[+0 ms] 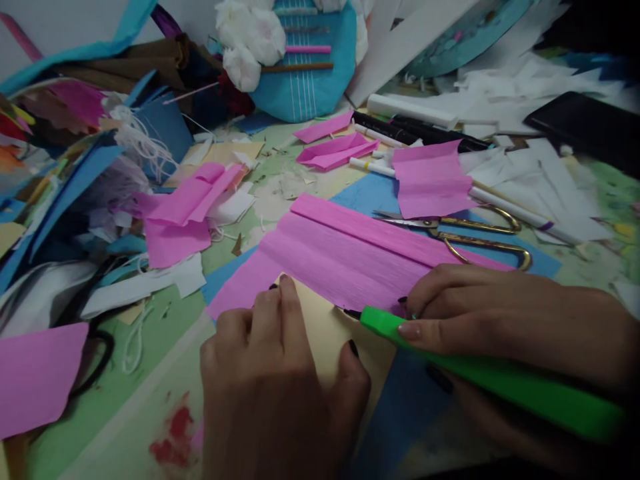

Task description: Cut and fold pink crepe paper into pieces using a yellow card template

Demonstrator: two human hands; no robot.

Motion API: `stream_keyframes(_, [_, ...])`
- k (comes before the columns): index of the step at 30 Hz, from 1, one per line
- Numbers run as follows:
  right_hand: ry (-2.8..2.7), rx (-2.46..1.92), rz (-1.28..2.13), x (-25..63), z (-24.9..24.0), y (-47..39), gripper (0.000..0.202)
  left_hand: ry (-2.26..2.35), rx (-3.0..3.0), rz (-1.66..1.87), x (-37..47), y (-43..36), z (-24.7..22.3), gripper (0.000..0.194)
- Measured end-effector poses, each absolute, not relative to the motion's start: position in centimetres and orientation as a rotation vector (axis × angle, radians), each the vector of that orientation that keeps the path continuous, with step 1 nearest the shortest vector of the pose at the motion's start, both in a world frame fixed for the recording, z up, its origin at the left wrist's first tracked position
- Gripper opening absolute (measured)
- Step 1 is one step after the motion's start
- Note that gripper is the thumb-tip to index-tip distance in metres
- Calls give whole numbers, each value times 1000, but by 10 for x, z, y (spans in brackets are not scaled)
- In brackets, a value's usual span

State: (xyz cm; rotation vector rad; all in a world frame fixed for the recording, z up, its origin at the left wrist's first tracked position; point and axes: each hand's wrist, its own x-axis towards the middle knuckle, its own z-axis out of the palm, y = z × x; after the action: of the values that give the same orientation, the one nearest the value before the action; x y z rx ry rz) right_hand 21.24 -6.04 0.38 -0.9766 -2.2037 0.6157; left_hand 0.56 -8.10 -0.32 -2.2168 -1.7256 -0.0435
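My right hand (515, 303) grips a green utility knife (500, 377), its thumb along the handle. The knife's dark blade reaches the edge of a cream card (323, 320). On that card my left hand (275, 387) lies with fingers stretched forward and its thumb apart, pressing down. A pink crepe paper sheet (350, 257) with a folded far edge extends beyond the card and both hands. Gold-handled scissors (480, 239) rest partly on the sheet, just beyond my right hand. Blue paper (390, 413) shows underneath.
Pink paper scraps (185, 200) and white string (145, 137) clutter the left. Behind stands a blue paper piece (305, 87) with cotton tufts (250, 40). Markers (380, 127), white paper strips (540, 180) and a black flat object (590, 130) lie at the right.
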Motion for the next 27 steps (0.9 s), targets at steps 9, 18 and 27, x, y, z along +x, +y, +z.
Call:
stream_keyframes(9, [-2174, -831, 656, 228, -3, -72, 23, -1605, -2246, -78, 0, -77, -4, 70])
stream_keyframes(18, [-2192, -831, 621, 238, -6, -80, 28, -1645, -2271, -22, -6, -78, -6, 71])
stream_keyframes(27, [-2221, -883, 662, 246, -4, -91, 26, -1784, -2271, -121, 7, -82, 1, 60])
